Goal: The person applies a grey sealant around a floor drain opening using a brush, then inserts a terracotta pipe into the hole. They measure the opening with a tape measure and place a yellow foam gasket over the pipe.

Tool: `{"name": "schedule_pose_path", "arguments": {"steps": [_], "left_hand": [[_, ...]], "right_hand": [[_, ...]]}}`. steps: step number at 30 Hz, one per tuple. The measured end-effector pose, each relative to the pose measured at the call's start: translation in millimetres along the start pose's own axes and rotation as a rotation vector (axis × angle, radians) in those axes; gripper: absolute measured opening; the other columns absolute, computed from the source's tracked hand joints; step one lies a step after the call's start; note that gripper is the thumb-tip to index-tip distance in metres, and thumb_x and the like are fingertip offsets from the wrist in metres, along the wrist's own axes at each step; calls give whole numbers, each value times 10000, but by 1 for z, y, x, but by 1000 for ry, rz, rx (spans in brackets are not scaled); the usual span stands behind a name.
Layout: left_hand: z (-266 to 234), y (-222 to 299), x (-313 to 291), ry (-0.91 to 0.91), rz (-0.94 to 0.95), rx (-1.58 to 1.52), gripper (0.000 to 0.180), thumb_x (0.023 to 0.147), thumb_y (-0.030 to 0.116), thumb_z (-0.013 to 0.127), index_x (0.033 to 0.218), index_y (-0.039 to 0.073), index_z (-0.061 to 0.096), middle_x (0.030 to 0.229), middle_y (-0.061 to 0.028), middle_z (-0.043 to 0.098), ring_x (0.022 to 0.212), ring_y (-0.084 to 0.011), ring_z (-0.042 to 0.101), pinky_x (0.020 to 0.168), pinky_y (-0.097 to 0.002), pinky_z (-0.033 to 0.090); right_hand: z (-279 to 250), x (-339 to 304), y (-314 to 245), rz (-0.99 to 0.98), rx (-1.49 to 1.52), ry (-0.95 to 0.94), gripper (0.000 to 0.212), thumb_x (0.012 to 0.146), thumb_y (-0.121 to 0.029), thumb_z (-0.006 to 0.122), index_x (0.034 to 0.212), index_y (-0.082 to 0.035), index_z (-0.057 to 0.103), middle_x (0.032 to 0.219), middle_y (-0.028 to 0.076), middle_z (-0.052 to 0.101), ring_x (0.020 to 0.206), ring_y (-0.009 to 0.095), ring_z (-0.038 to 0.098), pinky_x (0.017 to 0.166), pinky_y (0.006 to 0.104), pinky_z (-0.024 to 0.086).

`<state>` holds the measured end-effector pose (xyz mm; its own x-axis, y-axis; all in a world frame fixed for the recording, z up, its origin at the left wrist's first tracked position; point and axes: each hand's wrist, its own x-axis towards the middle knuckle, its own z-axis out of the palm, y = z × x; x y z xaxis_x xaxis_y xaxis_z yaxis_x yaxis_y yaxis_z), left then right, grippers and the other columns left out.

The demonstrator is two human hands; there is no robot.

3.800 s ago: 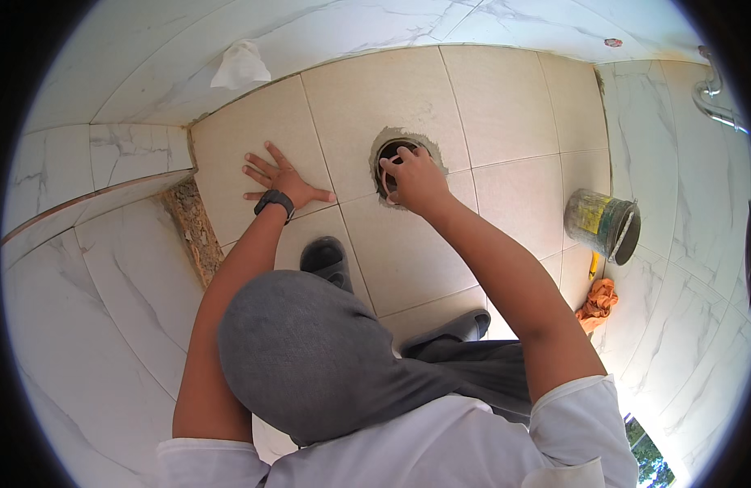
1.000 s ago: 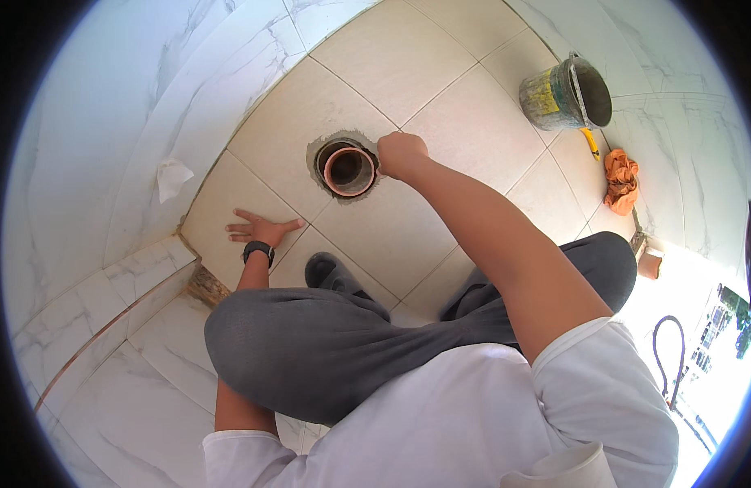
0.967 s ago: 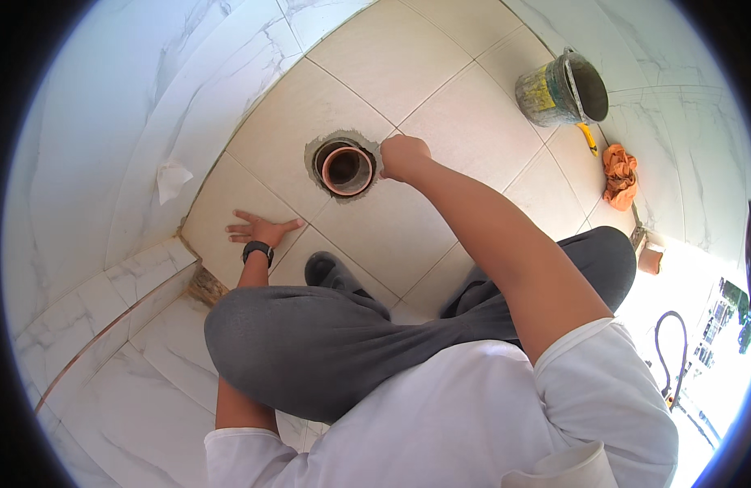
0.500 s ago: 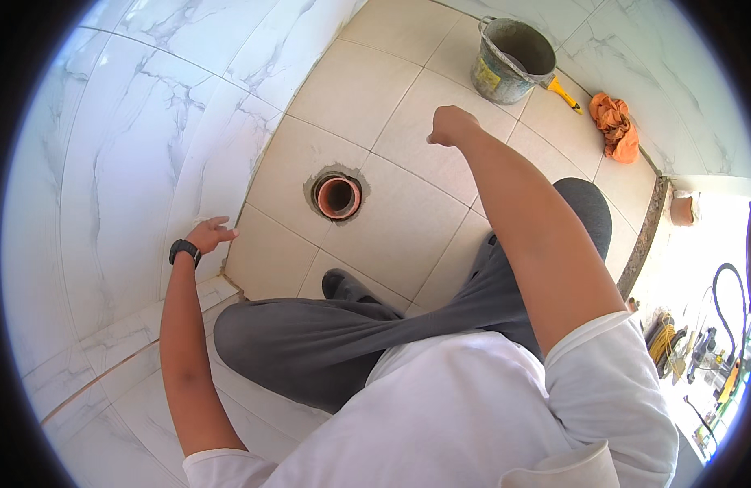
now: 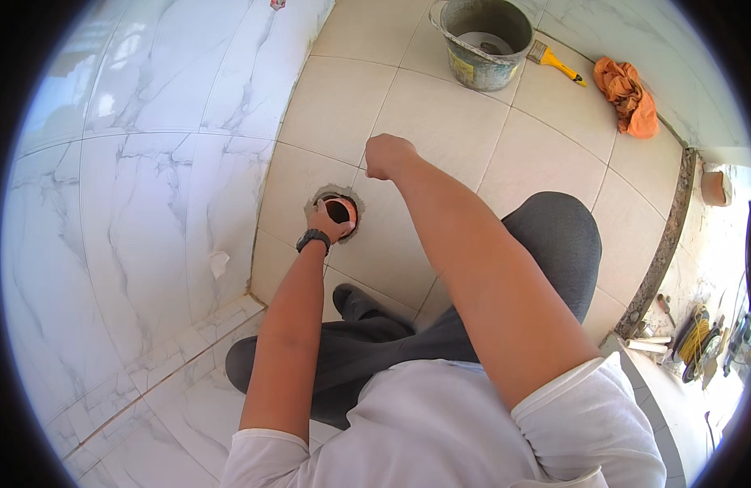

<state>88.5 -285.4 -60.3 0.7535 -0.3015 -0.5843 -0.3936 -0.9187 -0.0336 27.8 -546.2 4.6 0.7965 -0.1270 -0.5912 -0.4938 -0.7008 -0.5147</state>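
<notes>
— On a beige tiled floor (image 5: 558, 154), what sits nearest the viewer?

— The person's white shirt (image 5: 440, 423) fills the foreground, followed by grey trousers (image 5: 558, 236), knees apart, and a dark shoe (image 5: 355, 301) short of an orange pipe (image 5: 352, 213).

— Where does the pipe lie from the hands?

— It stands in the floor inside a ragged grey collar (image 5: 343, 189), between the two but much closer to one. The left hand (image 5: 325, 220), black watch (image 5: 313, 238) at its wrist, touches it from the near left side. The right hand (image 5: 388, 154) is apart, beyond the pipe and to its right, so from there the pipe lies leftward and back toward the body.

— Its long axis?

— It appears to run down into the floor, round mouth facing up; the lower length is hidden.

— And the hands themselves?

— The left's thumb and fingers are spread about the rim; whether they grip or merely rest, one cannot tell. The right is curled into a fist above the tiles, with nothing seen protruding.

— Farther off?

— A stained bucket (image 5: 481, 71) stands upright, a yellow-handled brush (image 5: 558, 65) just right of it, then a crumpled orange cloth (image 5: 628, 98).
</notes>
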Motion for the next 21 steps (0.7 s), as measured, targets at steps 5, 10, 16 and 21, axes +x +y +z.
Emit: {"name": "schedule_pose_path", "arguments": {"steps": [5,10,16,21], "left_hand": [[9,-7,3,0,-85,-109,1185,644,522,882,1539,2,304,1467,-266,446,1325,-383,493,1087,-431,464],[14,-11,5,97,-55,-96,1147,590,528,912,1507,52,413,1409,-270,477,1283,-394,513,1075,-437,468],[13,-5,-2,113,-105,-140,1093,587,490,919,1489,83,456,1405,-257,464,1278,-398,501,1078,-460,458],[11,0,-6,122,-162,-211,1068,592,450,919,1485,88,460,1417,-229,467,1259,-413,493,1072,-474,453]], "right_hand": [[2,-3,20,82,16,-72,276,846,-73,633,1101,-82,740,1167,95,722,1046,268,712,828,377,591],[6,-2,32,152,11,-81,272,861,-78,618,1109,-67,730,1180,104,716,1067,273,704,856,391,585],[13,5,31,158,-32,-115,280,874,-119,614,1127,-60,718,1191,119,708,1081,289,695,879,397,579],[24,19,34,127,-76,-125,269,858,-185,663,1074,-43,738,1151,144,717,1050,308,700,868,400,578]]}}
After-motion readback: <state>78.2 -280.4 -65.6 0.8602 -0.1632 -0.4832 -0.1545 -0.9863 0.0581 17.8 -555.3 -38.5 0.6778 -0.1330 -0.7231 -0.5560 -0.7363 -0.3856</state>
